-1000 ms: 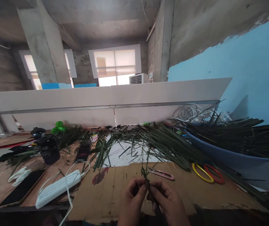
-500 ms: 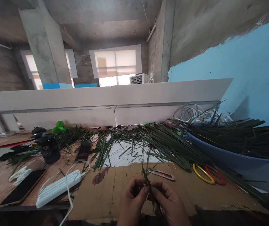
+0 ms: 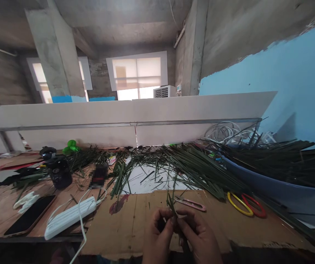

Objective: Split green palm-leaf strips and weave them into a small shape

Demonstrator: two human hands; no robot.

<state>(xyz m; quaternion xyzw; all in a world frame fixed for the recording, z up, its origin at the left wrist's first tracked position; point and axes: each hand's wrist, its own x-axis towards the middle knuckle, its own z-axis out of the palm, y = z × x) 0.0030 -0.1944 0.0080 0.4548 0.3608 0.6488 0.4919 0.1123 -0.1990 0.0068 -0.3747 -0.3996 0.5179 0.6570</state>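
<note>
Near the front edge of the cardboard sheet (image 3: 119, 231), my left hand (image 3: 160, 229) and my right hand (image 3: 196, 231) meet, thumbs and forefingers pinched together. Between them is a green leaf strip (image 3: 170, 201), its narrow ends pointing up past my fingertips. More of the strip hangs dark below the right hand, partly hidden by the fingers. Just beyond my right fingers lie pink-handled thread snips (image 3: 193, 204) on the cardboard. Farther right rest scissors (image 3: 247, 205) with one yellow and one red handle loop, their blades hidden under leaves.
Long green leaves (image 3: 198, 168) heap behind the cardboard, and a blue basin (image 3: 270, 187) full of leaves stands at right. On the left are a white power strip (image 3: 71, 217) with a cable, a phone (image 3: 31, 214) and a black cup (image 3: 58, 174). A white partition (image 3: 157, 110) runs behind.
The view has shifted slightly. Both hands stay pinched at the leaf strip, with small finger movements; its upper ends now look a little more spread.
</note>
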